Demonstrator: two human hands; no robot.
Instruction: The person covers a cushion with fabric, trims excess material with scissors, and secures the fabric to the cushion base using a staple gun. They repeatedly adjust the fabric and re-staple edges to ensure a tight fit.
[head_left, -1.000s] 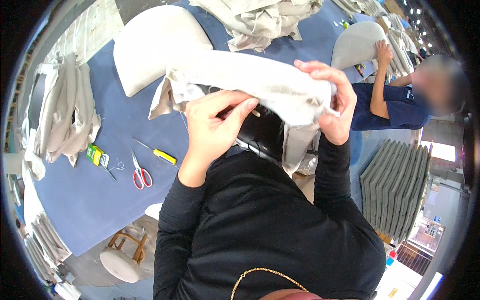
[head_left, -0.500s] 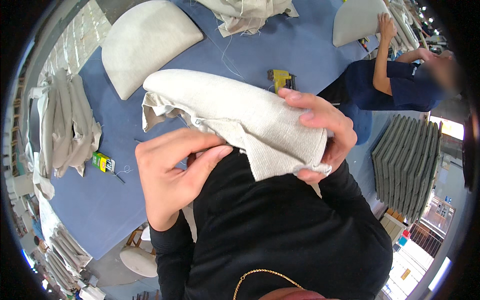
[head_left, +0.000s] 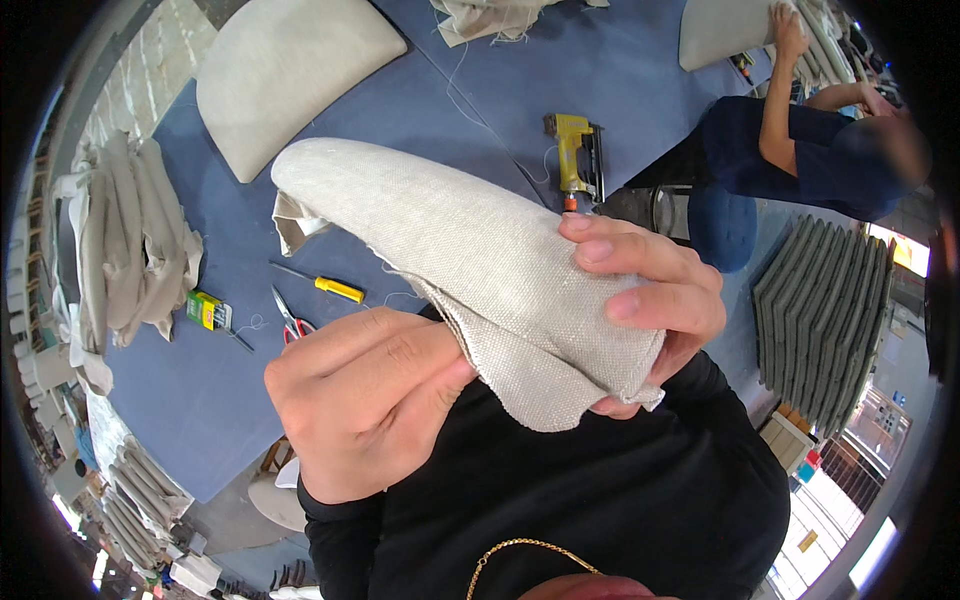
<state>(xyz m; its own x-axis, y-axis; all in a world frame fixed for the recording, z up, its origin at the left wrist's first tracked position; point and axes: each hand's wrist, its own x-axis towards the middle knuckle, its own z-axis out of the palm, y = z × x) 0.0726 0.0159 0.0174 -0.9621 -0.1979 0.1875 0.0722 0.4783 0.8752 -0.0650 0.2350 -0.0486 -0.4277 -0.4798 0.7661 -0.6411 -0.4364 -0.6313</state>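
A cushion pad [head_left: 440, 225] wrapped in cream woven fabric is held up in front of my chest, its loose cover edge hanging toward me. My right hand [head_left: 655, 300] grips its right end, fingers on top and the thumb underneath. With pinched fingers, my left hand [head_left: 370, 395] holds the fabric flap [head_left: 520, 375] along its open edge. The inside of the cover is mostly hidden. Beyond the pad, a yellow staple gun [head_left: 575, 155] lies on the blue table [head_left: 230, 410]. A yellow-handled screwdriver [head_left: 338, 289] and scissors [head_left: 290, 318] lie near my left hand.
A finished half-round cushion [head_left: 295, 75] lies at the far left. Draped fabric covers [head_left: 125, 240] and a small green box [head_left: 205, 310] sit along the left edge. At the right, a co-worker [head_left: 800, 150] handles another cushion, near a stack of grey pads [head_left: 825, 310].
The pad has tilted so more of its upper face shows, and its flap hangs lower. My left hand has moved down and slightly right along the edge. The staple gun, screwdriver and scissors show more fully.
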